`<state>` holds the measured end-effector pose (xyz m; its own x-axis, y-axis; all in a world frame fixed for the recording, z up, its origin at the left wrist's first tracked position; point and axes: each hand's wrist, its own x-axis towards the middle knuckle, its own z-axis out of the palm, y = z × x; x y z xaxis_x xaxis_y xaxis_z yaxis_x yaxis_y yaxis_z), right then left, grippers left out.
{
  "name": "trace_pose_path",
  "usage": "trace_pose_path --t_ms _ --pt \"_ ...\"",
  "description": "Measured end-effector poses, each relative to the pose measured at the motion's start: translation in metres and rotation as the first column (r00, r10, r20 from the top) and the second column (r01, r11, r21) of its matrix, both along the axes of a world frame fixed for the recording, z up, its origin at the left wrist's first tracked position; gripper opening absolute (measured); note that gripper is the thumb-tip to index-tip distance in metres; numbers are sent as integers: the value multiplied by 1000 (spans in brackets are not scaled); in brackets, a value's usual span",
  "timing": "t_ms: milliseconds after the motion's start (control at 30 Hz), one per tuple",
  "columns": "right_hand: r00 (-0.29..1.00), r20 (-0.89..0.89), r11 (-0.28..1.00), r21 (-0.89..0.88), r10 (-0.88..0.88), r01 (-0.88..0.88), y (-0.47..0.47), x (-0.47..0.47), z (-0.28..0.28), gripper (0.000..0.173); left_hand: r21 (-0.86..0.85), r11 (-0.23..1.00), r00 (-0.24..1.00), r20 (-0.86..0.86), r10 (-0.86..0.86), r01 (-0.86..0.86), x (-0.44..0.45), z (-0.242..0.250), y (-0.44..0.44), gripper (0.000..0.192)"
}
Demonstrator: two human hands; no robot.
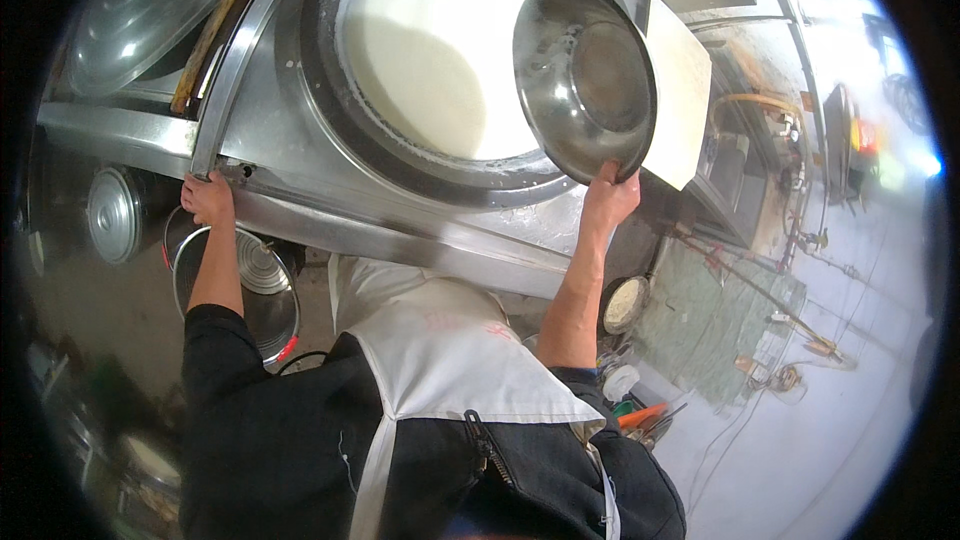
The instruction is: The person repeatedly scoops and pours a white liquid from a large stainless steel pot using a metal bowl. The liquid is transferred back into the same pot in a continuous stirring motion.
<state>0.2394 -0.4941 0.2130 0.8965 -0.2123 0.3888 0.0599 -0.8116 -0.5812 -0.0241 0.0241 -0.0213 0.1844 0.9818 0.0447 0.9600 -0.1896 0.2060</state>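
My right hand [616, 195] grips the rim of a metal bowl [592, 82], its thumb on the inner side. The bowl is tilted with its inside towards me, over the right part of a large round vat [322, 112] set in a steel counter. White liquid [435, 37] with a smooth, slightly foamy surface lies in the vat. At the left, my left hand [208, 199] rests on the steel counter's front edge [337, 229], fingers curled over it near a corner. Whether the bowl holds anything at its bottom is hard to tell; its inner wall looks wet.
A large metal lid or basin [161, 15] leans at the upper left beside a wooden stick [206, 45]. Below the counter stand a steel pot [259, 315] and a lidded container [114, 215]. A pale board [679, 90] lies right of the vat; pipes [795, 202] run beyond.
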Motion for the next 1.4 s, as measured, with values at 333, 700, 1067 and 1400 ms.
trace_pose_path --t_ms 333,700,1067,1400 --pt "992 121 998 -62 -17 25 -14 1 8 26 -5 1000 1000 -23 3 -3 3 6 -1 63" --pt "992 121 998 -61 -27 35 -9 -4 9 23 -37 999 1000 -6 17 -17 6 13 -4 62" --pt "995 94 998 -48 -22 27 -8 -7 11 19 -14 1000 1000 10 9 -9 6 9 -5 61" --pt "997 78 998 -57 19 -14 -7 -11 6 20 31 999 1000 -13 -17 17 -1 -3 4 61"
